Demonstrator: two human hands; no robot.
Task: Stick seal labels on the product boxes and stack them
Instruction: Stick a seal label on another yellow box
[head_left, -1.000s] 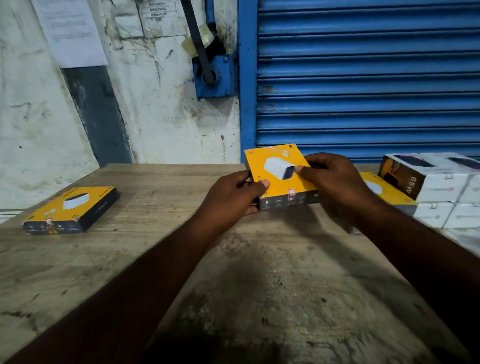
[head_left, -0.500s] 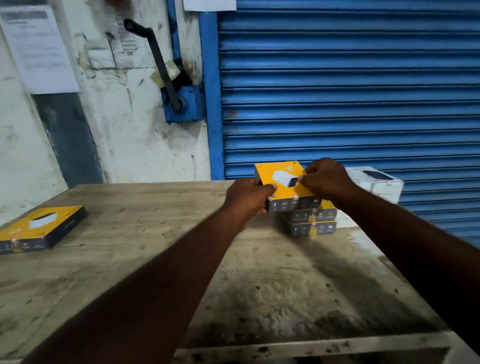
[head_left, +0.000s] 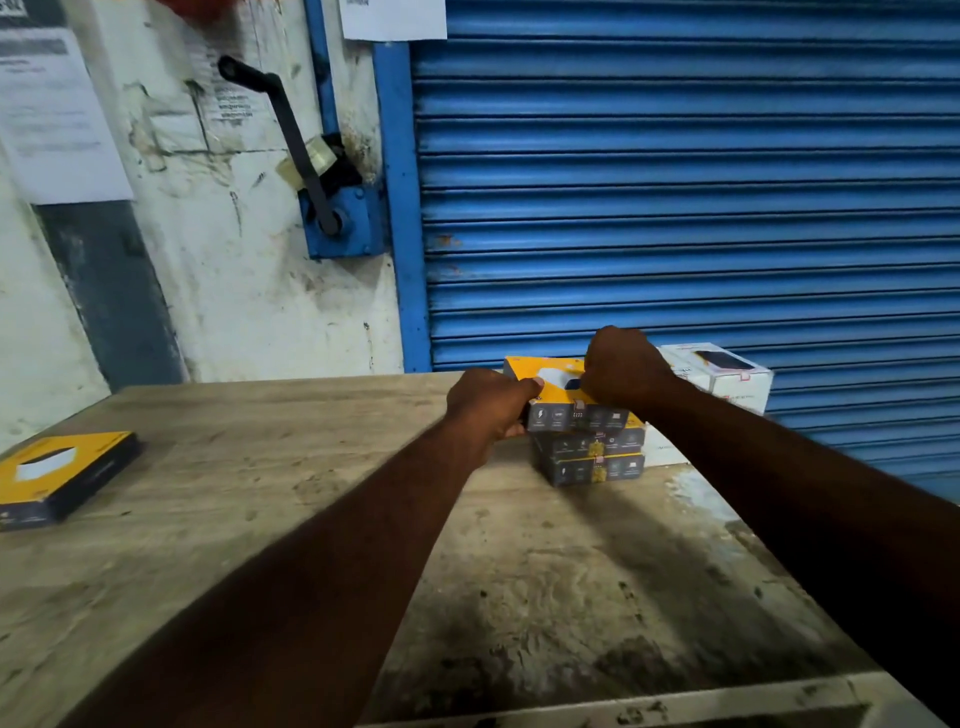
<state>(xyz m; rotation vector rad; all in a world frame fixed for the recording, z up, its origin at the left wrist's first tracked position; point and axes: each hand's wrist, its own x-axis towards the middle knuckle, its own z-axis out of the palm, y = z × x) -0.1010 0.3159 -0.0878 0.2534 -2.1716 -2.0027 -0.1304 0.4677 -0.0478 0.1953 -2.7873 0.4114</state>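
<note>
Fingers (head_left: 511, 430) of the left hand (head_left: 488, 405) curl under the near left corner of a flat cardboard product box (head_left: 524, 370) with a yellow top and dark sides, and the thumb lies on its top edge. The right hand (head_left: 623, 369) is bunched over the box's top right part, its fingers curled down onto the box. A small pale seal label (head_left: 578, 415) shows on the dark front side. The box sits right of the frame's centre on a stack of two matching boxes (head_left: 592, 460), shifted slightly to the left of them. The stack stands on a worn wooden table (head_left: 270, 467), beside a white carton (head_left: 727, 376) at the far right edge. Another yellow-topped flat box (head_left: 57, 475) lies well apart at the left of the frame. Behind the table is a blue ribbed roller shutter (head_left: 675, 182).
</note>
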